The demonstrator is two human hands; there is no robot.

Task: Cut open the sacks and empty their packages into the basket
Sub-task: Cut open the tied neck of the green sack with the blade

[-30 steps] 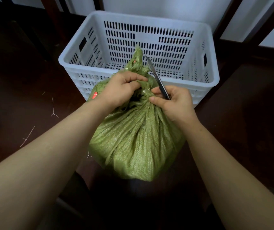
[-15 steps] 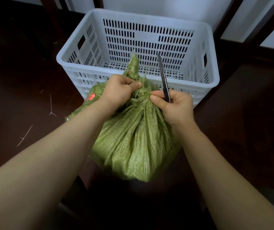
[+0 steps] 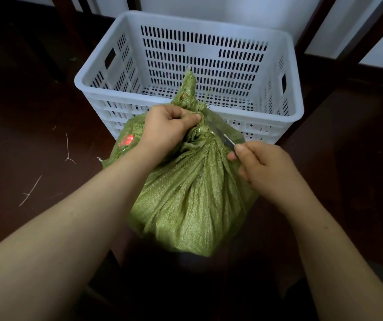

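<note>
Dim, soft indoor light is falling from above, making the white basket [image 3: 197,22] and the pale wall [image 3: 209,5] the brightest areas, while the dark floor [image 3: 23,107] is swallowing detail and the bottom centre is sinking into near-black shadow. The green sack [image 3: 192,200] is showing its weave fairly sharply in the middle, but the knife [image 3: 226,140] at the right hand [image 3: 267,167] is smearing into motion blur. The wide lens is bulging the view, stretching the forearms [image 3: 58,239] toward the lower corners and bowing the basket's rim.
</note>
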